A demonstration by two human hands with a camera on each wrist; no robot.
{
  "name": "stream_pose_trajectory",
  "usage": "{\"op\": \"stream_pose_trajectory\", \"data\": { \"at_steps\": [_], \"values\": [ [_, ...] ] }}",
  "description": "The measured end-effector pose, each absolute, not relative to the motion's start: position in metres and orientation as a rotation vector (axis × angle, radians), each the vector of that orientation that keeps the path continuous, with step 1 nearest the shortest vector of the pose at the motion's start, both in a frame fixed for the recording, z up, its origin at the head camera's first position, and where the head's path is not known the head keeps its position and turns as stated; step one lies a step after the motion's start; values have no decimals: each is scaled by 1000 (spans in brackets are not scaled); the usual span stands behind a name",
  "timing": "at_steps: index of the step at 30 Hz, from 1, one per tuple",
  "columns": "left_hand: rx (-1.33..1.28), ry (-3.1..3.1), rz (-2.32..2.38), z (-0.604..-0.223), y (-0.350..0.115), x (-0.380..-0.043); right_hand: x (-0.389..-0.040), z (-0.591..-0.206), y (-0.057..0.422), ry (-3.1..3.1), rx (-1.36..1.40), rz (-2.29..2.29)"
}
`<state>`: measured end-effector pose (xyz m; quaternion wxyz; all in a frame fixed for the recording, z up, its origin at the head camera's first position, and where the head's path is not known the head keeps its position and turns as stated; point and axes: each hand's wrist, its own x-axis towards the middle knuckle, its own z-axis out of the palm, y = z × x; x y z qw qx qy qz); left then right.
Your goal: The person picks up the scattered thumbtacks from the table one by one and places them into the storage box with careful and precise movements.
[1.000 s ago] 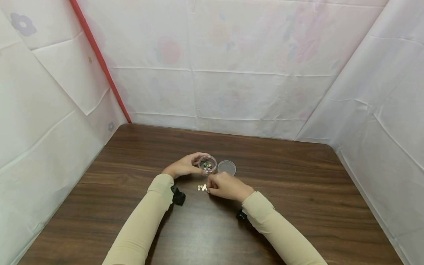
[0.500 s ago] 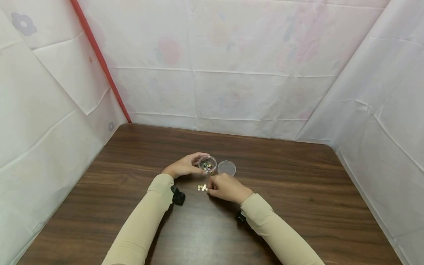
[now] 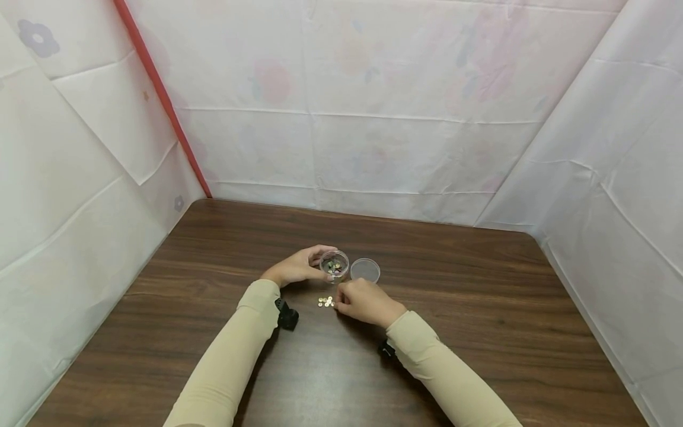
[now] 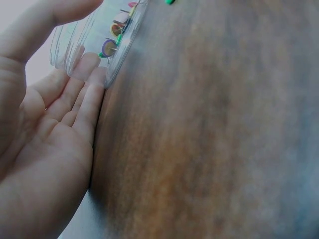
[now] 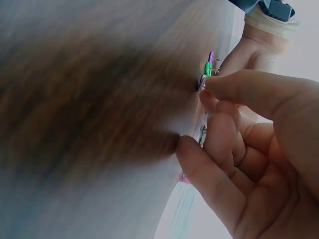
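Just left of the right hand (image 3: 369, 301) lie the thumbtacks (image 3: 327, 305), any pinch unclear; the left hand (image 3: 296, 268) grips the jar (image 4: 75, 39) farther off.

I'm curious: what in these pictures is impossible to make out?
- Head view: the thumbtacks on the table are too small for their pins to show.
- Head view: part of the clear lid's near edge is hidden by the right hand.
- Left wrist view: the clear plastic jar is cut off by the top edge.
- Right wrist view: a fingertip partly covers the nearest thumbtack, so whether it is pinched is unclear.
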<state>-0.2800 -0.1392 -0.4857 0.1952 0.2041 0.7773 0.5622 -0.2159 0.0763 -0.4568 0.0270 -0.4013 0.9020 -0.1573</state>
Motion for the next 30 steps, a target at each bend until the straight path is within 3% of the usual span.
{"op": "stream_pose_trajectory", "data": {
  "at_steps": [30],
  "values": [
    [550, 2204, 1572, -488, -139, -279, -222, -455, 86, 2763, -1241, -728]
  ]
}}
